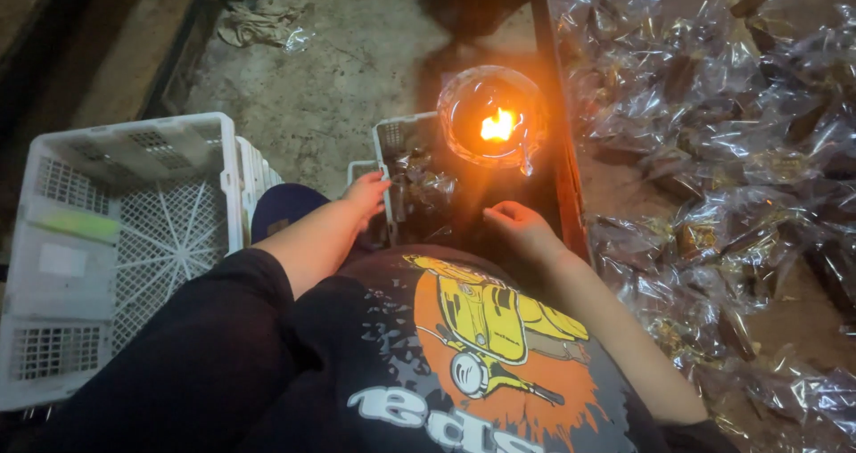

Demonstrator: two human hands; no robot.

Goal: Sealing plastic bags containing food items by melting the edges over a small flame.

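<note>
My left hand [366, 194] rests on the rim of a small white plastic crate [385, 154] that holds clear-wrapped dark packets. My right hand [520, 225] hovers just right of that crate with fingers curled; I cannot see anything in it. Beyond both hands, a glass bowl [493, 119] holds a burning flame [498, 126] that glows orange. Many clear cellophane packets [713, 150] with dark contents lie heaped on the table at my right.
A large empty white plastic crate [116, 239] stands on the concrete floor at my left. The table's dark edge [563, 150] runs away from me past the flame. Crumpled cloth and plastic [259, 25] lie on the floor farther off.
</note>
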